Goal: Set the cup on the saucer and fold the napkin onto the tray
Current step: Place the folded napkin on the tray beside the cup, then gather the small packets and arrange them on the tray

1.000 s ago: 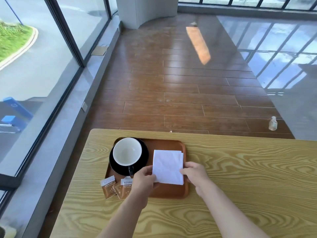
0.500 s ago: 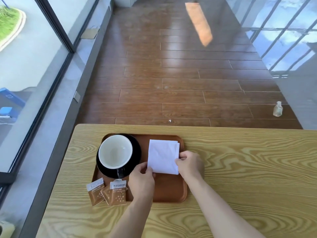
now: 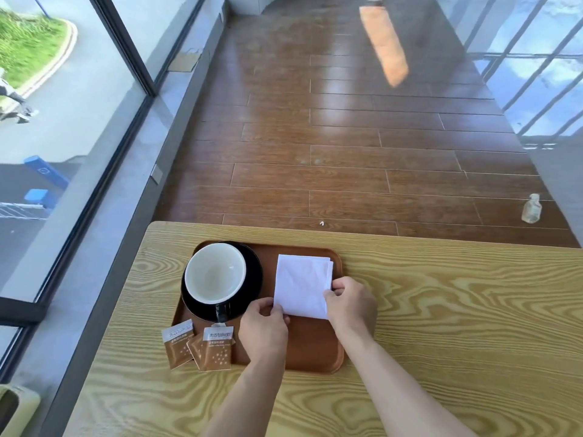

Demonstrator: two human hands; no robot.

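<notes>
Between both hands' fingers [image 3: 273,310], the folded napkin [image 3: 301,285] lies on the tray [image 3: 312,351].

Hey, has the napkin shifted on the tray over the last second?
Barely. The napkin stays on the right half of the tray, beside the saucer; its left edge has tilted slightly as the left hand and right hand pinch its near corners.

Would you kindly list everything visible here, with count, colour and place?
table: one, light wood grain, foreground
tray: one, brown, on the table
saucer: one, black, left part of the tray
cup: one, white inside, on the saucer
napkin: one, white, folded, on the tray
sachets: three, brown, at the tray's near left edge
bottle: one, clear, on the floor
left hand: pinches the napkin's near left corner
right hand: holds its right edge
</notes>
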